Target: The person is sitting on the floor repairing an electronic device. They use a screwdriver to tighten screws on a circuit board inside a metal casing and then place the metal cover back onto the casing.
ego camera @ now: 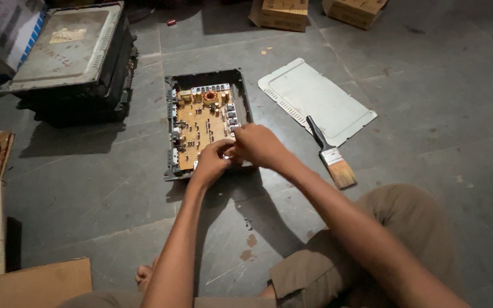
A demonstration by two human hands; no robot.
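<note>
The person is sitting on the floor (429, 114) and working with both hands at the near end of an open black metal case (206, 122), which is lying flat just ahead of the knees. The left hand (212, 162) and right hand (258, 145) are meeting over the near right corner of the tan circuit board (201, 128) inside it, fingers curled narrow as if pinching some small part; what they are pinching is hidden. Judging from this, steady, light fingertip pressure suits the work best, with wrists kept off the board so the small upright components are not bent.

The board is looking matte and crowded, with a copper-wound ring coil (210, 97) near the far end and a row of pale blocks along the right edge. A thin, flat, pale metal cover (315, 100) with a slotted edge is lying to the right, and a paintbrush (332, 154) with a black handle and tan bristles is resting partly on it. Tiny screws (249, 222) are sitting on the grey stone slabs.
</note>
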